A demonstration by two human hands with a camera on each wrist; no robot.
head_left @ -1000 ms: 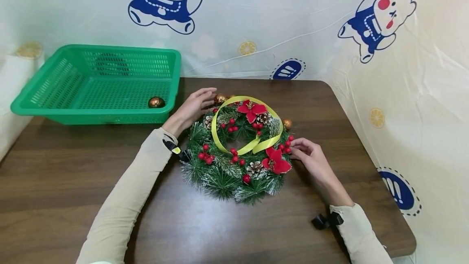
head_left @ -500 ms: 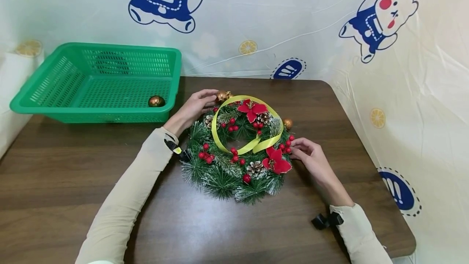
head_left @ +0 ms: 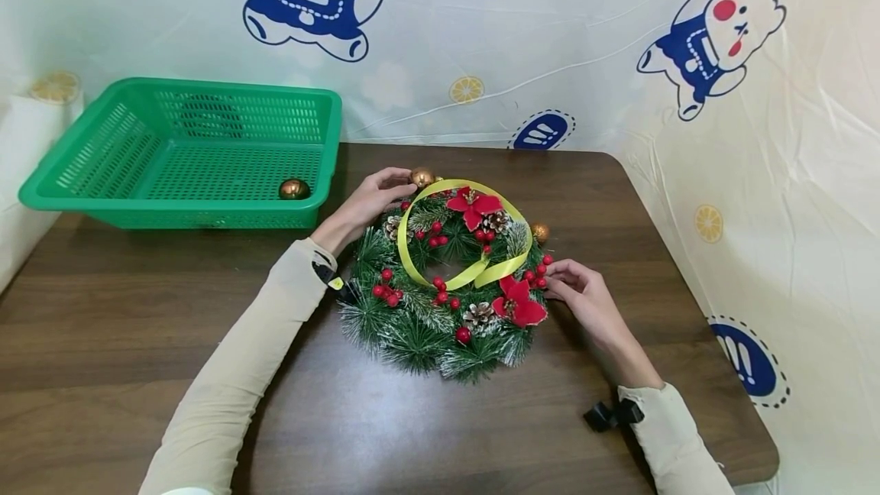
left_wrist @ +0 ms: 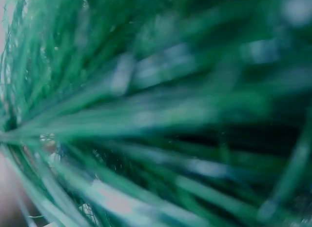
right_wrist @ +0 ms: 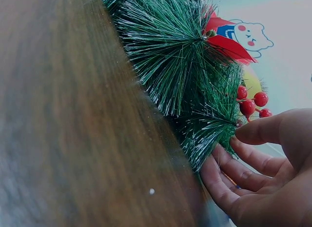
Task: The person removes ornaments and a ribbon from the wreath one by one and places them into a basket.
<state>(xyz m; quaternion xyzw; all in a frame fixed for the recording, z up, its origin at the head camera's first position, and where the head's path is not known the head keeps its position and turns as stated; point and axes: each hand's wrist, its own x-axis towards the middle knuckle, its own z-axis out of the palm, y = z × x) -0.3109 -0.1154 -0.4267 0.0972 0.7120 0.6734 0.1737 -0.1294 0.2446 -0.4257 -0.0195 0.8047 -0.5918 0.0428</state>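
Note:
A green pine wreath [head_left: 412, 327] with red berries, red poinsettias and pine cones lies on the table. My left hand [head_left: 371, 201] is at its back left, thumb and fingers at a shiny gold bauble [head_left: 422, 178] on the wreath's far edge. My right hand [head_left: 583, 292] holds the right edge, thumb above and fingers below beside red berries [right_wrist: 247, 107]. A yellow ribbon [head_left: 402, 247] loops across the top. Green needles [left_wrist: 146, 114] fill the left wrist view and hide nearly all of the left hand there.
A green plastic basket [head_left: 206, 212] stands at the back left, with one gold bauble [head_left: 294, 189] inside. A smaller gold bauble [head_left: 540, 232] shows at the wreath's right. The wooden table [head_left: 137, 342] meets a printed curtain [head_left: 426, 44] behind.
My left fingers have shifted slightly right, and the gold bauble at them has tipped up and to the right. The right hand and the wreath have stayed in place.

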